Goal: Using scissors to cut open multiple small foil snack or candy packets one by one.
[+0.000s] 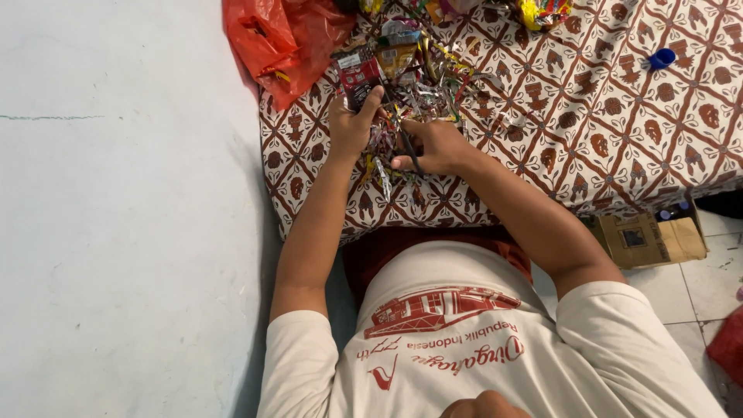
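- The dark red snack wrapper (357, 76) sits at the far left of the pile, its near edge pinched under my left hand (350, 128). I judge it very light, thin and crinkly, with a slick film surface that will slide unless it is pinched flat between thumb and fingers near an edge.
- My left hand is closed loosely around that near edge, thumb up against the wrapper, fingers curled under.
- My right hand (437, 147) lies just right of it, fingers folded around a thin dark tool (408, 147) that looks like scissors; I cannot tell whether the blades are apart.
- Between and beyond both hands lies a heap of cut foil strips (422, 93), shiny and many-coloured. They look feather-light and springy, likely to scatter at a nudge, so best gathered in a bunch instead of one by one.
- All this rests on a patterned brown and white cloth (604, 116) spread over a low surface in front of me.
- A red plastic bag (282, 39) lies at the far left corner, touching the cloth.
- A blue bottle cap (662, 58) sits far right, well apart from the heap.
- A flattened cardboard box (650, 240) lies on the tiled floor near right.
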